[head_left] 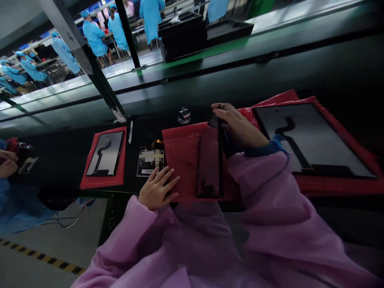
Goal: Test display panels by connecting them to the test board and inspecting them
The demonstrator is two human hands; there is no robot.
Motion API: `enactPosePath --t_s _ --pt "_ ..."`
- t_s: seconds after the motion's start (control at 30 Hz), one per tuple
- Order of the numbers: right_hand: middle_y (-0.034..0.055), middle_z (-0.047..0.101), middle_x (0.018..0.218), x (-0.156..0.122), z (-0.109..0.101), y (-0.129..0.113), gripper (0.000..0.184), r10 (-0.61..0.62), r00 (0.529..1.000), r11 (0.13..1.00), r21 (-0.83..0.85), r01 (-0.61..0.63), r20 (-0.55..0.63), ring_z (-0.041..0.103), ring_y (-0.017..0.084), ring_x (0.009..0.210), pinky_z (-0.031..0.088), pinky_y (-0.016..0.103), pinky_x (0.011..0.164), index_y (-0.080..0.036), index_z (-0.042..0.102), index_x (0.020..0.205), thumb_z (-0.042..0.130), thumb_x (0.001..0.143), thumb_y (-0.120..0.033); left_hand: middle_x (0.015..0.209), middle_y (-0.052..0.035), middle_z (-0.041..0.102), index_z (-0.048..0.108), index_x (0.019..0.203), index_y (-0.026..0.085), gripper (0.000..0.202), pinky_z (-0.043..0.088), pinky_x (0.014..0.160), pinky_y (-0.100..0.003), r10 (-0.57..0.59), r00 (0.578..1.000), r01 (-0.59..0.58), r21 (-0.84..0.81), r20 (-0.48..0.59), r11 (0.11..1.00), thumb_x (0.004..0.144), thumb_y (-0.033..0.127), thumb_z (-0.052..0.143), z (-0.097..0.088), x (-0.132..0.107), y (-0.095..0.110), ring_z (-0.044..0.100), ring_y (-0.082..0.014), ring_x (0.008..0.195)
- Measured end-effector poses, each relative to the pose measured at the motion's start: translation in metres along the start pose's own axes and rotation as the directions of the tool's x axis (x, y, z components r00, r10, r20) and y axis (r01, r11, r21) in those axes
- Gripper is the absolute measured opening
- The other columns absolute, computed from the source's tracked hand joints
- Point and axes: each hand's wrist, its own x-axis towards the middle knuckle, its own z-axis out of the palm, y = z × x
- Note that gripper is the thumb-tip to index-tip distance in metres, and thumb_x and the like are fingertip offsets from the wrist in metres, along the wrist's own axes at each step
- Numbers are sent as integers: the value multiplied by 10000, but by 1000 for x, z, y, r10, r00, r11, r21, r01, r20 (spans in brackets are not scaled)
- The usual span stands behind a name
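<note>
My right hand (240, 124) grips the far edge of a dark display panel (209, 160). The panel is tilted up on its side over a red bubble-wrap bag (181, 152), its glossy face turned to the left. Fingers spread, my left hand (157, 189) rests at the bag's near left corner and holds nothing. Just beyond that hand lies a small circuit board assembly (149, 160) with an orange flex cable, partly covered by the fingers.
At right, another display panel (312, 140) with a black flex cable lies on red bags (336, 186). A similar panel (105, 154) lies at left beside a white pen (131, 132). A shiny metal object (184, 116) stands behind. A co-worker's hands (7, 163) are at far left.
</note>
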Motion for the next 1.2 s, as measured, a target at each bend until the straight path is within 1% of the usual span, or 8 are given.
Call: enactPosePath --t_s 0.1,0.23,0.4,0.53,0.63,0.77,0.97,1.2 --pt "7 572 854 -9 -16 -13 304 188 982 979 -80 -189 -27 546 143 676 431 242 540 -245 588 1187 593 894 -325 1563 -116 558 589 1471 222 489 327 1279 -513 7 1000 -6 -40 30 999 1048 461 536 0 1 -2 465 -282 1508" --pt "-5 580 766 -13 -43 -20 413 241 970 947 -218 -237 -6 524 125 613 397 230 514 -220 657 1140 658 738 -127 1552 -116 569 596 1456 209 470 280 1306 -525 -16 998 23 -104 63 994 1041 423 546 -4 6 -2 444 -275 1527" --pt "-1 631 797 -18 -62 -25 453 169 983 985 44 -166 -76 587 115 651 450 245 594 -199 696 1093 651 670 -43 1544 -140 573 481 1533 179 547 274 1312 -512 -68 996 76 -159 52 984 1034 395 544 -8 11 0 471 -265 1509" --pt "-21 601 803 -11 -56 -16 429 70 993 991 122 -57 -99 562 87 673 455 248 667 -201 706 1097 609 711 -41 1578 -172 527 469 1509 156 559 311 1296 -515 -108 994 103 -144 -22 984 1026 421 558 -8 13 0 388 -288 1559" --pt "-22 642 846 6 -40 4 455 61 998 983 174 -65 31 588 118 756 499 281 745 -200 695 1122 639 701 -37 1597 -201 491 496 1477 155 562 317 1288 -558 -207 974 196 -112 -95 974 1001 434 608 -7 12 1 310 -332 1592" --pt "-25 658 824 32 -15 38 443 113 984 973 185 -139 141 584 147 744 546 346 802 -210 672 1109 688 698 -45 1490 -171 608 467 1501 156 563 312 1292 -575 -264 962 252 -146 -70 957 996 372 595 -7 13 1 412 -330 1542" --pt "49 677 842 49 -1 70 227 51 999 979 -195 -53 -13 670 266 865 557 528 953 -207 661 980 689 758 -169 1454 -148 642 624 1358 172 382 353 1275 -575 -243 969 236 -140 -37 962 1011 303 532 -7 15 4 487 -313 1490" --pt "173 703 1152 47 14 77 237 -252 956 749 -656 94 -151 602 346 1248 410 563 1176 -180 679 1072 568 869 -228 1324 -124 718 714 1190 193 250 434 1220 -573 -250 949 200 -248 -193 948 1004 252 556 -9 14 4 601 -299 1372"
